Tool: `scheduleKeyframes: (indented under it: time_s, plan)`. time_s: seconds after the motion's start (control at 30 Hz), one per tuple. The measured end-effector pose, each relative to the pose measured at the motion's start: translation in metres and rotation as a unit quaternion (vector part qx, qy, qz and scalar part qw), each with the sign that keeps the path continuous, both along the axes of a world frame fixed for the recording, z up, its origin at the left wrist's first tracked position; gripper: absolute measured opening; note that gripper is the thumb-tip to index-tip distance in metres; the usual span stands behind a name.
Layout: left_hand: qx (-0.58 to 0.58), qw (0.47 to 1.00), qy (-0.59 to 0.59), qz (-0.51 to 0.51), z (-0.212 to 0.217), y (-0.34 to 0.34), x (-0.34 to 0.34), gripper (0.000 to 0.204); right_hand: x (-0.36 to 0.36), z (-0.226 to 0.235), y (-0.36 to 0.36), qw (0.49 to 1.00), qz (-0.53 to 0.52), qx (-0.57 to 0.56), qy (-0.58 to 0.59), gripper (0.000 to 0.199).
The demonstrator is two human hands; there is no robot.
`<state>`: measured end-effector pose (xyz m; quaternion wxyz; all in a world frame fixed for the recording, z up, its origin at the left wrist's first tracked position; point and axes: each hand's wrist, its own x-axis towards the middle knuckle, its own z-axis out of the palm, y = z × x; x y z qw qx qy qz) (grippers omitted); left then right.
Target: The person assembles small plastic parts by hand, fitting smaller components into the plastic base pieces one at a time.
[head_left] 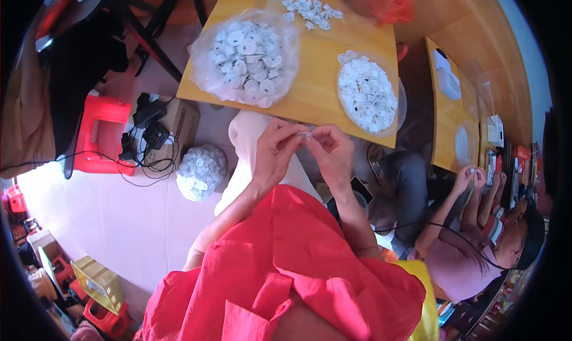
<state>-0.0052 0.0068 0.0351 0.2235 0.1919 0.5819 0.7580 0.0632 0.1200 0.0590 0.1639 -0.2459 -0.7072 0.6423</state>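
Midway, seemingly: left hand (275, 152) and right hand (331, 152) pinching one small white disc (305, 136), frame centre; heaped bag (246, 56) on table (316, 97) untouched.

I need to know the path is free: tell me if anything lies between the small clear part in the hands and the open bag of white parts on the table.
Nothing visible: the small clear part, pinched by left hand and right hand, sits just off the table edge, with bare wood before the bag of white parts.

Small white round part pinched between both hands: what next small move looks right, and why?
Probably press the two hands together to seat the small white part. The left hand and right hand both pinch it at their fingertips, above the lap and short of the wooden table, so it seems not yet ready to set down.
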Motion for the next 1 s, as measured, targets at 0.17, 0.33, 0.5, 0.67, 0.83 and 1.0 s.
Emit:
scheduleKeyframes:
  time_s: [0.17,0.33,0.5,0.67,0.83,1.0]
  plan:
    - [-0.023,0.999,0.030,0.008,-0.004,0.000,0.001,0.016,-0.001,-0.008,-0.002,0.999,0.006,0.047,0.022,0.010]
    - [-0.039,0.998,0.035,0.034,-0.004,0.005,0.002,0.015,-0.001,-0.014,-0.006,0.965,0.007,0.255,0.056,0.008]
    - [-0.052,0.996,0.062,0.041,-0.003,0.009,-0.004,0.015,-0.006,-0.026,-0.007,0.927,-0.024,0.358,0.112,0.005]
    - [-0.087,0.969,0.198,0.118,0.009,0.006,-0.053,0.022,-0.011,-0.019,0.034,0.928,-0.053,0.359,0.086,0.008]
    - [-0.130,0.902,0.333,0.242,0.039,-0.003,-0.138,0.029,-0.005,-0.015,0.105,0.892,-0.158,0.421,-0.057,0.012]
    - [-0.191,0.821,0.452,0.291,0.044,-0.003,-0.121,0.034,0.000,-0.044,0.135,0.863,-0.116,0.470,-0.146,0.014]
